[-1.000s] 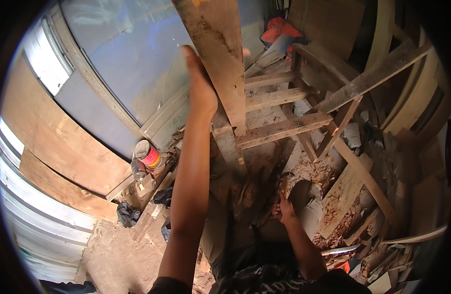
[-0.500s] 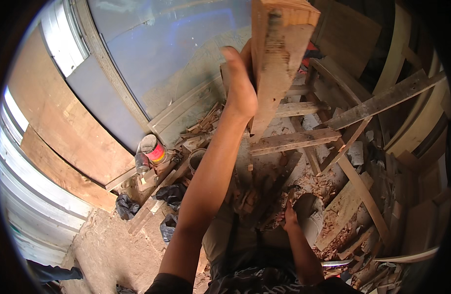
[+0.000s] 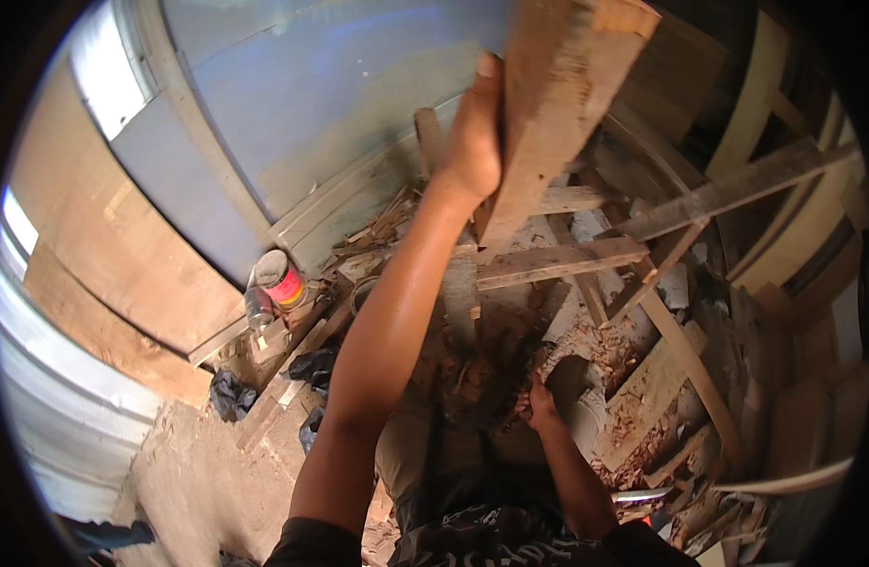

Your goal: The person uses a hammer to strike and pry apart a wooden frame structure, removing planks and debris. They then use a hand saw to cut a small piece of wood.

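Note:
My left hand [image 3: 474, 151] grips the side of a thick, rough wooden beam [image 3: 569, 104], its thumb pointing up along the edge and its fingers hidden behind the wood. The beam stands tilted, its broad top end close to my head. Low and close to my body, my right hand [image 3: 538, 402] is closed around something dark that blends into the shadow, so I cannot make out its kind. Beside that hand stands a greyish round container [image 3: 590, 387]. Past the beam's lower end lies a wooden crosspiece [image 3: 562, 265] of a rough timber frame.
Wood shavings [image 3: 633, 444] and offcuts litter the floor. A red-and-yellow tin [image 3: 280, 280] stands by the wall at left, near black plastic bags [image 3: 232, 395]. Long boards [image 3: 779, 189] lean at right, and a loose plank [image 3: 694, 369] slants down from the frame.
The beam and my left hand have shifted up and right in the view. My right hand appears slightly higher and further left. The surroundings have shifted a little as well.

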Motion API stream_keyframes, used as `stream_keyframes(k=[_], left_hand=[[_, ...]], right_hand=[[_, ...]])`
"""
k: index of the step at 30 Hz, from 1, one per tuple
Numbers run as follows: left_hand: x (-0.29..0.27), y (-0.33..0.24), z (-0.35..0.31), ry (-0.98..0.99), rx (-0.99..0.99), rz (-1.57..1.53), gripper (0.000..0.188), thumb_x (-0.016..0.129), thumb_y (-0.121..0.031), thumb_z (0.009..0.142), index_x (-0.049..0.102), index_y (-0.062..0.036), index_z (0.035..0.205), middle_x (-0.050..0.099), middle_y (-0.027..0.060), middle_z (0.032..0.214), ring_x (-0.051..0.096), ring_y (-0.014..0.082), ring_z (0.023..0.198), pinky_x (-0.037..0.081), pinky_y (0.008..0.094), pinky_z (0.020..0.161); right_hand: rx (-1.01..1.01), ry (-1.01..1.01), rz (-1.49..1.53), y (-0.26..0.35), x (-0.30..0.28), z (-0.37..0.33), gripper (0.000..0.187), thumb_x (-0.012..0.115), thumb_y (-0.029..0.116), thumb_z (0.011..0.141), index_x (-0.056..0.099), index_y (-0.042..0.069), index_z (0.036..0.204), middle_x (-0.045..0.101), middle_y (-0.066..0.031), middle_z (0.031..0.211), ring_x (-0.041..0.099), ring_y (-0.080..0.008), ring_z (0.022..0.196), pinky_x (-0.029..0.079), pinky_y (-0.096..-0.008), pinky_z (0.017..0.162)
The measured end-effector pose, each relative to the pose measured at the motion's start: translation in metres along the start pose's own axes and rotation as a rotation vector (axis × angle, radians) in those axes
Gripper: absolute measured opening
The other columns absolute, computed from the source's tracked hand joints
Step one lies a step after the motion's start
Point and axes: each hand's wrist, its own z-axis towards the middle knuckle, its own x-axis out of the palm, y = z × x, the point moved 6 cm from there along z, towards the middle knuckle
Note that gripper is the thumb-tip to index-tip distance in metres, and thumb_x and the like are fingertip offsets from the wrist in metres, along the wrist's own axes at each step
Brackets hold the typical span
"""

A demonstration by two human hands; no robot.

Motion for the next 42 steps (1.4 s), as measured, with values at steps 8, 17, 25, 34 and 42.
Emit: stream_keyframes(k=[8,17,25,34,42], left_hand=[[0.000,-0.005,0.001,0.044,-0.001,0.039,0.084,0.025,-0.076,0.089,0.054,0.0006,0.107,0.057,0.0126,0.088,0.056,0.0221,0.071,0.048,0.0347,0.063],[0.001,-0.009,0.006,0.027,0.000,-0.082,0.075,0.030,-0.070,0.092,0.055,-0.0002,0.103,0.058,0.0126,0.089,0.057,0.0221,0.067,0.048,0.0338,0.064],[0.002,-0.007,0.000,0.077,0.021,-0.077,0.072,0.027,-0.066,0.095,0.055,0.0003,0.103,0.057,0.0097,0.087,0.057,0.0219,0.072,0.049,0.0355,0.065],[-0.021,-0.009,-0.004,-0.261,0.056,0.011,0.062,0.025,-0.050,0.100,0.058,0.0021,0.099,0.064,0.0168,0.085,0.062,0.0248,0.073,0.050,0.0365,0.065],[-0.012,0.031,-0.023,0.177,0.005,-0.266,0.060,0.044,-0.055,0.091,0.056,0.0026,0.102,0.058,0.0129,0.092,0.056,0.0262,0.076,0.045,0.0386,0.070]], right_hand=[[0.031,0.022,-0.079,0.003,0.021,-0.005,0.052,0.047,0.056,0.098,0.040,0.008,0.078,0.033,-0.0005,0.059,0.034,-0.0124,0.046,0.035,-0.0295,0.042],[0.006,0.036,-0.054,0.012,0.013,0.003,0.048,0.047,0.050,0.100,0.041,0.005,0.081,0.034,-0.0013,0.058,0.035,-0.0126,0.047,0.035,-0.0300,0.042],[-0.035,0.010,-0.022,0.010,-0.001,0.000,0.047,0.058,0.046,0.096,0.043,0.004,0.081,0.036,-0.0011,0.058,0.037,-0.0121,0.046,0.036,-0.0297,0.042],[0.059,0.054,0.024,0.005,-0.003,0.002,0.046,0.056,0.047,0.097,0.043,0.006,0.081,0.034,0.0018,0.057,0.035,-0.0094,0.045,0.035,-0.0261,0.042],[0.169,0.149,0.147,-0.005,0.015,-0.007,0.047,0.056,0.048,0.097,0.041,0.007,0.078,0.034,0.0035,0.059,0.034,-0.0081,0.047,0.034,-0.0249,0.042]])
